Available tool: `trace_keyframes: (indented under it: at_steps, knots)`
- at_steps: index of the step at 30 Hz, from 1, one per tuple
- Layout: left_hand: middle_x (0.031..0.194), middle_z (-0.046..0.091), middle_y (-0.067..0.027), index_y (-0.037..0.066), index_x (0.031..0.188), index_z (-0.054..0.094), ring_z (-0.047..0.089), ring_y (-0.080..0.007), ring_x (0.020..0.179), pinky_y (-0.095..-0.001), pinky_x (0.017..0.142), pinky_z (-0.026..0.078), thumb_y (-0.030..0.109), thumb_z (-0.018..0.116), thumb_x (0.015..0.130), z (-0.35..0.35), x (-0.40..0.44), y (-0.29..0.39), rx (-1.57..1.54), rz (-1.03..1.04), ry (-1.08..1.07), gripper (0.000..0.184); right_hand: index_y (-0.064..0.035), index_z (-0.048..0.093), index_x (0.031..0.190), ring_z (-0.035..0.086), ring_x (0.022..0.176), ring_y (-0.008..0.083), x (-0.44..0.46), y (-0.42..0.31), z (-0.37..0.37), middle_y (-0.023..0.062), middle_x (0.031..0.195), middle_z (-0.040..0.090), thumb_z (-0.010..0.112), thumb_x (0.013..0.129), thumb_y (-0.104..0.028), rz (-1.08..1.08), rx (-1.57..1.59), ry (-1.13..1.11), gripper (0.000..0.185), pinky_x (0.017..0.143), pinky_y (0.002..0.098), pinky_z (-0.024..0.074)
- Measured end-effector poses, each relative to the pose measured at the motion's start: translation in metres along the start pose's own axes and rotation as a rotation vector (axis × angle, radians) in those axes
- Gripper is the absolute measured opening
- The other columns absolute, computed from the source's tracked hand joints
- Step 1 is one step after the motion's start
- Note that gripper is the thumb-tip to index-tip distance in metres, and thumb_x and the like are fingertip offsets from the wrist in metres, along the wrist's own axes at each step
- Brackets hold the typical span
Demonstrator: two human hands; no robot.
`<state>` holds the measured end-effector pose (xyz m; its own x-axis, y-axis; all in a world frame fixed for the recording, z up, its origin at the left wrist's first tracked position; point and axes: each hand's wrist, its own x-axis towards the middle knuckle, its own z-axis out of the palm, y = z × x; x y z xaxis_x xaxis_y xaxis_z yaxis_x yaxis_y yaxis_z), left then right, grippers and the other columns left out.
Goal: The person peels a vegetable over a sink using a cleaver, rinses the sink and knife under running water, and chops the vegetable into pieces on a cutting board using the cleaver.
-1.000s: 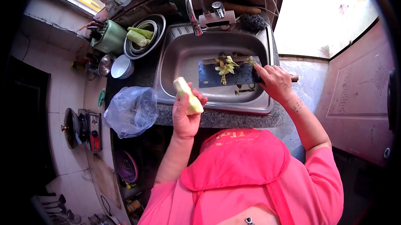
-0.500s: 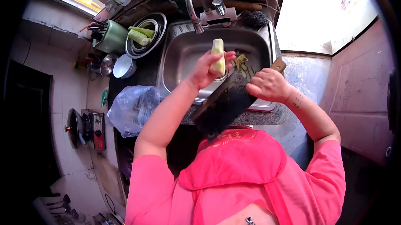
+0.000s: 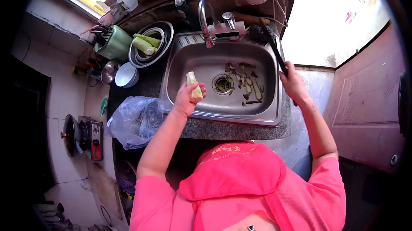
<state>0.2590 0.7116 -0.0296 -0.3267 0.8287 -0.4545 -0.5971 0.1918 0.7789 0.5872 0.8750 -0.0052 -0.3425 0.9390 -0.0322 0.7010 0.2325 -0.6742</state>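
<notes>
My left hand [image 3: 185,102] is closed around a pale green peeled vegetable stem [image 3: 194,86], held upright over the front left of the steel sink [image 3: 182,70]. My right hand [image 3: 294,86] grips a dark cleaver [image 3: 273,44] at the sink's right edge. Its blade is seen nearly edge-on, pointing toward the back wall; my fingers hide most of the handle. Peelings [image 3: 248,83] lie scattered on the right side of the sink floor, some of them in the drain [image 3: 222,85]. More green stems [image 3: 145,46] rest in nested metal bowls [image 3: 169,31] left of the sink.
A curved faucet [image 3: 203,16] rises behind the sink, with a dark scrubber [image 3: 259,33] nearby. Left on the counter are a clear plastic bag [image 3: 135,121], a white bowl [image 3: 126,75] and a green utensil holder [image 3: 116,42]. A stove [image 3: 92,138] stands farther left.
My hands have moved apart. The left drew the stem leftward and down; the right lifted the cleaver from low over the front counter to the sink's right side, blade turned away.
</notes>
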Motion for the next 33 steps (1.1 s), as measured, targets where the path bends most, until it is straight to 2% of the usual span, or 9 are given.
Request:
trace_keyframes:
  at_steps: [5,9,13,14,17,18,21,30,33]
  knots:
    - [0.096,0.06,-0.0115,0.007,0.108,0.05,0.061,-0.0258,0.086,-0.0389,0.074,0.053,0.015,0.062,0.084,0.002,-0.017,-0.019,-0.118,-0.022,0.012,0.028,-0.0014,0.046,0.102,0.058,0.091,0.0421,0.032,-0.061,0.05,0.0253,0.094,0.061,0.056,0.086,-0.021,-0.256,-0.094,-0.07,0.027,0.077,0.0492,0.0452]
    - [0.098,0.059,-0.011,0.007,0.109,0.051,0.06,-0.0252,0.086,-0.039,0.074,0.053,0.016,0.062,0.084,-0.003,-0.037,-0.01,-0.169,0.001,0.041,0.029,-0.0015,0.044,0.093,0.06,0.083,0.0409,0.047,-0.084,0.069,0.0228,0.087,0.062,0.056,0.084,-0.018,-0.387,-0.237,-0.129,0.022,0.073,0.0493,0.0471]
    - [0.098,0.059,-0.0107,0.008,0.108,0.052,0.059,-0.0247,0.086,-0.0379,0.074,0.052,0.017,0.063,0.084,-0.031,-0.053,-0.006,-0.26,0.055,0.111,0.028,-0.0046,0.047,0.098,0.062,0.083,0.0329,0.063,-0.089,0.103,0.0158,0.085,0.06,0.053,0.084,-0.012,-0.525,-0.432,-0.061,0.017,0.071,0.0467,0.0473]
    - [0.098,0.059,-0.0103,0.008,0.108,0.052,0.059,-0.0239,0.086,-0.0374,0.073,0.052,0.017,0.063,0.084,-0.037,-0.06,-0.005,-0.264,0.061,0.133,0.028,-0.0073,0.05,0.104,0.062,0.081,0.0274,0.065,-0.089,0.108,0.0109,0.086,0.058,0.052,0.081,-0.009,-0.61,-0.548,-0.061,0.023,0.069,0.0423,0.0473]
    - [0.096,0.059,-0.0103,0.009,0.109,0.049,0.061,-0.0242,0.083,-0.0381,0.071,0.053,0.015,0.062,0.084,-0.049,-0.073,-0.003,-0.291,0.053,0.188,0.029,-0.0112,0.051,0.112,0.06,0.083,0.0254,0.063,-0.108,0.108,0.0091,0.089,0.058,0.054,0.078,-0.008,-0.833,-0.699,-0.071,0.034,0.07,0.0379,0.0457]
    - [0.096,0.059,-0.0103,0.009,0.11,0.049,0.061,-0.024,0.083,-0.0379,0.071,0.053,0.014,0.062,0.084,-0.052,-0.076,-0.004,-0.287,0.068,0.183,0.029,-0.0159,0.05,0.121,0.058,0.085,0.0232,0.063,-0.109,0.114,0.0079,0.091,0.057,0.056,0.076,-0.007,-0.885,-0.743,-0.079,0.046,0.071,0.0351,0.0438]
    - [0.096,0.059,-0.0103,0.009,0.111,0.049,0.061,-0.0237,0.083,-0.0379,0.071,0.053,0.014,0.062,0.084,-0.056,-0.081,-0.003,-0.292,0.074,0.193,0.03,-0.0168,0.051,0.121,0.058,0.087,0.0251,0.06,-0.107,0.118,0.0084,0.089,0.057,0.059,0.074,-0.008,-0.906,-0.64,-0.084,0.049,0.072,0.0384,0.0445]
    - [0.099,0.059,-0.0089,0.01,0.112,0.051,0.059,-0.0204,0.085,-0.0366,0.074,0.052,0.017,0.061,0.085,-0.049,-0.086,0.001,-0.279,0.123,0.168,0.03,-0.0167,0.061,0.113,0.06,0.081,0.0276,0.017,-0.077,0.068,0.0087,0.081,0.059,0.063,0.077,-0.016,-0.706,-0.359,-0.173,0.036,0.07,0.0402,0.049]
    - [0.096,0.059,-0.0101,0.01,0.114,0.049,0.061,-0.0235,0.083,-0.0388,0.071,0.053,0.013,0.061,0.085,-0.051,-0.081,-0.001,-0.349,0.11,0.18,0.032,-0.0151,0.063,0.109,0.061,0.074,0.0286,0.012,-0.066,0.061,0.0097,0.077,0.06,0.063,0.077,-0.016,-0.676,-0.235,-0.199,0.033,0.066,0.0403,0.0494]
